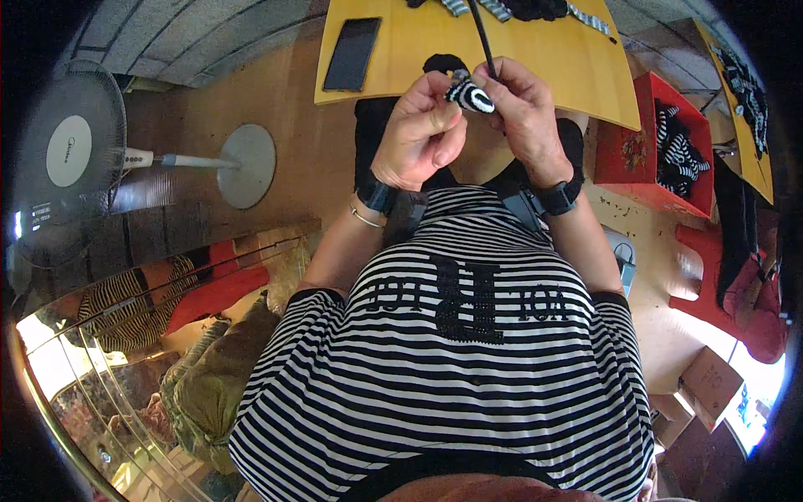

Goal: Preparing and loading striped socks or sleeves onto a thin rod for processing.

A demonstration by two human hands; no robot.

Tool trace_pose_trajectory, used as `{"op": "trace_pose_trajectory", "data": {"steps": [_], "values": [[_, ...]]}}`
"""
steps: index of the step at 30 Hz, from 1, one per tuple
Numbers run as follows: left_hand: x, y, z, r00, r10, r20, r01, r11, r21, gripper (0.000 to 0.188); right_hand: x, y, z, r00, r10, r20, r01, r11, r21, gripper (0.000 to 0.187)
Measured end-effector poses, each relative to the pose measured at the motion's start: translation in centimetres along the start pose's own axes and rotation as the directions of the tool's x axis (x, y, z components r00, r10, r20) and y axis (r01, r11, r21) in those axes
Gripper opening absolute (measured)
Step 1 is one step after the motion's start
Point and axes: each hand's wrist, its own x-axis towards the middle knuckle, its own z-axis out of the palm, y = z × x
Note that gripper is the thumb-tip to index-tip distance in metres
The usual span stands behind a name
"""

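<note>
My left hand (421, 134) is closed, its thumb and fingertips pinching a small black-and-white striped knitted piece (471, 96). The piece is bunched up, with a rounded white-and-black end towards my right hand. My right hand (525, 113) is closed too; its thumb presses by the knit, and a thin black rod (483, 38) runs from its fingers up over the table. Whether the rod goes inside the knit is hidden by the fingers. Just beyond my left fingers a black part of knitwear (444, 63) shows against the table edge.
On the yellow table (410, 50) lie a dark phone (352, 54) and several black and striped knitted pieces (535, 8) at the far edge. A red box (623, 159) of striped knits stands at right. A floor fan (71, 151) is at left, a cardboard box (711, 386) lower right.
</note>
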Motion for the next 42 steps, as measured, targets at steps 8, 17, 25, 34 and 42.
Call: {"op": "trace_pose_trajectory", "data": {"steps": [8, 17, 25, 34, 42], "values": [[0.5, 0.0, 0.9, 0.970, 0.115, -0.216, -0.014, 0.907, 0.422, 0.016, 0.6, 4.3, -0.4, 0.969, -0.207, -0.137, 0.169, 0.954, -0.248, 0.016], [0.4, -0.2, -0.9, 0.909, 0.205, -0.364, -0.028, 0.899, 0.436, 0.014, 0.4, 4.2, 0.7, 0.935, -0.306, -0.178, 0.228, 0.906, -0.357, 0.016], [0.3, -1.1, -0.2, 0.957, 0.132, -0.258, -0.099, 0.985, 0.140, 0.015, 0.4, 2.9, 0.5, 0.982, -0.135, -0.135, 0.111, 0.979, -0.169, 0.018], [1.1, -0.4, -0.7, 0.967, 0.181, -0.177, -0.063, 0.850, 0.524, 0.013, 0.8, 5.0, -0.9, 0.992, -0.099, -0.075, 0.084, 0.981, -0.175, 0.010], [1.1, -0.4, -0.9, 0.901, 0.261, -0.346, -0.021, 0.823, 0.567, 0.014, 1.0, 5.6, -0.1, 0.962, -0.222, -0.161, 0.150, 0.918, -0.367, 0.012]]}}
